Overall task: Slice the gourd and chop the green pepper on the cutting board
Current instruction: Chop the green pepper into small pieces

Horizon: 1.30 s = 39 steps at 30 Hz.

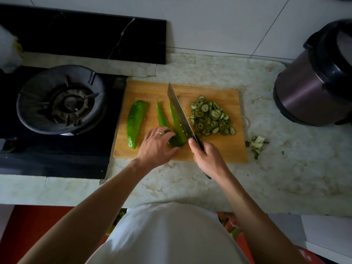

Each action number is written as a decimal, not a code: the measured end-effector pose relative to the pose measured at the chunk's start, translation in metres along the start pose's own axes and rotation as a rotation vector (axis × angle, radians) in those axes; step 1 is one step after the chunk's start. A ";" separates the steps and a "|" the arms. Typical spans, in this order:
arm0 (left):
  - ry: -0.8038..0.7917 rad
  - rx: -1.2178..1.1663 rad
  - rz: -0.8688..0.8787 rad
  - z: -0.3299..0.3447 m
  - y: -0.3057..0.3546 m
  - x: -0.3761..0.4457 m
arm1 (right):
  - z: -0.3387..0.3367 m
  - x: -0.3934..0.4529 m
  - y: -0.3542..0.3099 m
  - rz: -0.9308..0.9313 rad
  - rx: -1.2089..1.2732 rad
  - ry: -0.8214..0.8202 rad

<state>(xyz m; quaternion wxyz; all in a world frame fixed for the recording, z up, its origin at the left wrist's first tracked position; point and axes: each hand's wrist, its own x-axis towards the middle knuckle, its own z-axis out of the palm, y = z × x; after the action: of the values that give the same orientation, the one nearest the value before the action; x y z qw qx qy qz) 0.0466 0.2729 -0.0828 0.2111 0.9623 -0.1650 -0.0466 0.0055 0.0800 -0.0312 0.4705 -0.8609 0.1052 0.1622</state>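
Observation:
A wooden cutting board [219, 151] lies on the counter. On its right part sits a heap of thin gourd slices [211, 117]. At the left of the board lies a whole green pepper piece [135, 122]. In the middle lie two long pepper strips [175, 122], split lengthwise. My left hand [156, 147] presses down on the near end of these strips. My right hand [206, 157] grips the dark handle of a long knife [179, 111], whose blade lies along the right strip's edge, tip pointing away from me.
A gas stove with a round burner [61, 100] stands directly left of the board. A dark electric cooker [316, 79] stands at the right back. Vegetable scraps [257, 143] lie on the marble counter right of the board. The tiled wall is behind.

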 end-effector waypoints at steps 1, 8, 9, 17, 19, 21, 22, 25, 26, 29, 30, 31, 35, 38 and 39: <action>-0.006 0.010 -0.005 -0.001 -0.003 -0.001 | 0.001 -0.004 -0.001 0.000 0.034 -0.013; -0.012 0.034 -0.116 0.006 0.002 -0.008 | 0.009 -0.020 -0.007 0.040 0.068 -0.080; -0.004 0.029 -0.133 0.009 0.005 -0.010 | 0.009 -0.021 -0.006 0.048 0.061 -0.083; 0.053 0.009 -0.170 0.018 0.007 -0.012 | 0.007 -0.025 -0.003 0.063 -0.038 -0.069; 0.057 -0.005 -0.179 0.018 0.007 -0.012 | 0.004 -0.024 -0.005 0.049 -0.097 -0.065; 0.061 -0.018 -0.187 0.019 0.008 -0.012 | 0.002 -0.025 -0.006 0.031 -0.144 -0.055; 0.061 -0.022 -0.191 0.019 0.009 -0.012 | 0.002 -0.025 -0.006 0.025 -0.164 -0.050; 0.062 -0.020 -0.201 0.020 0.009 -0.011 | 0.003 -0.025 -0.006 0.020 -0.211 -0.064; 0.062 -0.020 -0.201 0.020 0.009 -0.010 | 0.003 -0.026 -0.006 0.012 -0.227 -0.077; 0.067 -0.022 -0.202 0.022 0.009 -0.010 | 0.003 -0.028 -0.007 -0.008 -0.269 -0.103; 0.067 -0.026 -0.205 0.022 0.009 -0.010 | 0.004 -0.027 -0.006 -0.001 -0.246 -0.100; 0.067 -0.030 -0.209 0.022 0.009 -0.010 | 0.006 -0.025 -0.004 0.014 -0.219 -0.088; 0.065 -0.028 -0.217 0.022 0.011 -0.010 | 0.016 -0.018 -0.004 0.001 -0.192 -0.052; 0.067 -0.035 -0.222 0.021 0.010 -0.010 | 0.017 -0.018 -0.007 -0.060 -0.240 -0.114; 0.067 -0.039 -0.219 0.020 0.010 -0.010 | 0.015 -0.019 -0.004 -0.061 -0.259 -0.123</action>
<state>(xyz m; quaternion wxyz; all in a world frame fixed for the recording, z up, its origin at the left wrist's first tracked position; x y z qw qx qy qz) 0.0309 0.2595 -0.0968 0.2287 0.9713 -0.0506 -0.0404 -0.0136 0.0956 -0.0287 0.3658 -0.9057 0.0281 0.2123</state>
